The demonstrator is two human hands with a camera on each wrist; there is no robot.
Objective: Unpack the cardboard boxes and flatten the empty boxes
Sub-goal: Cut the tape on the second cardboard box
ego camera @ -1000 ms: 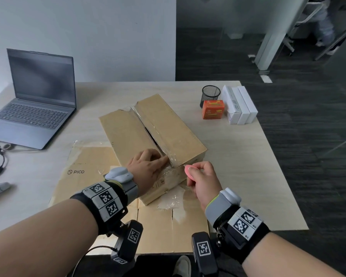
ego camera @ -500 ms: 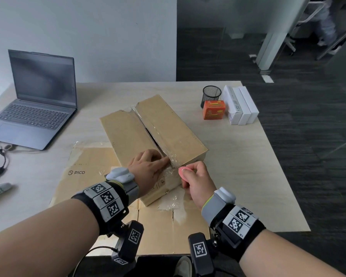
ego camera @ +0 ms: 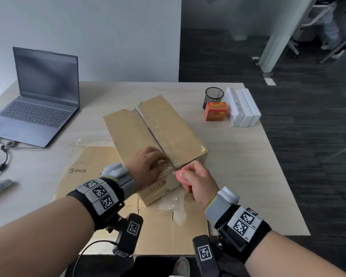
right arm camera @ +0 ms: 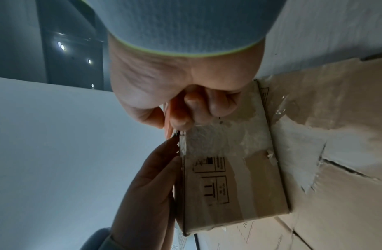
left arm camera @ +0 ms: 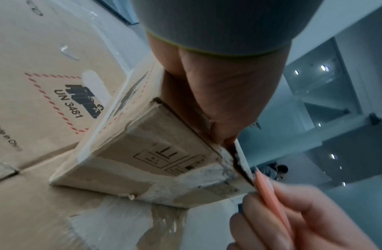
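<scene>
While pinned near its front end by the left hand, lies slantwise on a flattened sheet of cardboard at the table's near side: the long cardboard box, its two top flaps meeting along a centre seam under clear tape. Left fingers loosely bent and close together, pressing down on the left flap just beside the seam, holding nothing. Right hand curled into a near fist just off the box's near end, thumb and curled fingers pinching a small pink cutter, its tip touching the taped top edge where the seam ends. Crinkled tape down the box's end face, seen from both wrists. Printed on the flat sheet: "PICO", and a red-dashed "UN 3481" mark. Farther off on the table: an open laptop at far left, a black mesh cup, an orange carton touching it, three white boxes side by side.
</scene>
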